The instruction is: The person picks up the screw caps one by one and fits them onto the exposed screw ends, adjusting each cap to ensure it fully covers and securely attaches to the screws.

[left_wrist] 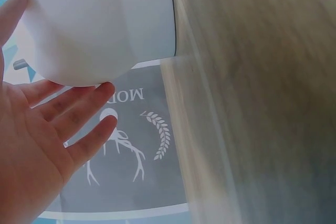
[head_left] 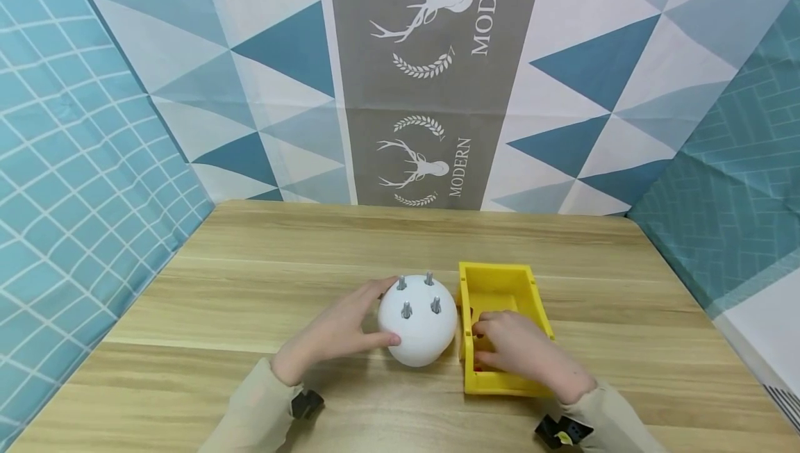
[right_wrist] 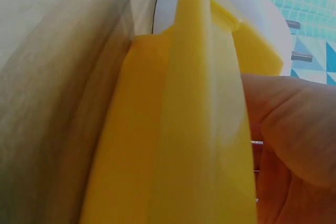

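A white, rounded dome (head_left: 417, 331) stands on the table, with several metal studs (head_left: 435, 305) sticking up from its top. My left hand (head_left: 346, 324) holds its left side, thumb on the near side and fingers round the far side. In the left wrist view the fingertips (left_wrist: 105, 92) lie against the white surface. My right hand (head_left: 521, 345) reaches into the yellow box (head_left: 500, 387), fingers bent down inside it. A bit of red (head_left: 478, 367) shows beside those fingers. The box wall (right_wrist: 202, 129) hides the fingertips in the right wrist view, so I cannot tell what they hold.
The yellow box stands close against the dome's right side on the wooden table (head_left: 281, 251). A patterned cloth (head_left: 425, 92) hangs behind the table's back edge, with blue tiled cloth (head_left: 75, 182) at the left. A white surface (head_left: 765, 335) borders the right side.
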### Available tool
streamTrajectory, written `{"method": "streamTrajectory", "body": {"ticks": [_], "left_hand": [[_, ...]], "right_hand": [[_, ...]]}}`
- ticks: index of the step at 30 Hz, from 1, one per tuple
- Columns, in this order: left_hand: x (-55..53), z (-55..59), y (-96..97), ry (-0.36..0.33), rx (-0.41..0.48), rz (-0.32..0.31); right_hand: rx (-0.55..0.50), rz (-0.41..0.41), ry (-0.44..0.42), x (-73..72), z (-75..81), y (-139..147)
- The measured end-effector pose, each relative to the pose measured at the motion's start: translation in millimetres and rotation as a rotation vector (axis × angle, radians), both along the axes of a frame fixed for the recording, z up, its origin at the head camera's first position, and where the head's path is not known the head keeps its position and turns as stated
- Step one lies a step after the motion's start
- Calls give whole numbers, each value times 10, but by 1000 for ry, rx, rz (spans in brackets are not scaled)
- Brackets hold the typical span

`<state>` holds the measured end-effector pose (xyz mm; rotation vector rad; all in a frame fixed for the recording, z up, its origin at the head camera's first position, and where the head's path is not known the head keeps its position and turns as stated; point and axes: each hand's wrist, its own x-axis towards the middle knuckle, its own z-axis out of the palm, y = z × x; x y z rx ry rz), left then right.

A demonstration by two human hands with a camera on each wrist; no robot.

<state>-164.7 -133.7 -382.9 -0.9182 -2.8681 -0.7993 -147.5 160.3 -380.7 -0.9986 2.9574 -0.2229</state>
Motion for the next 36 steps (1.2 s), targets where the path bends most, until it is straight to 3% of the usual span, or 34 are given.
{"method": "streamTrajectory", "body": {"ticks": [18, 36], "left_hand": [[-17, -15, 15, -5, 5, -15], [-18, -25, 7, 9, 28, -27]], "right_hand": [[-21, -79, -69, -19, -128, -63], [-28, -86, -94, -24, -126, -74]]}}
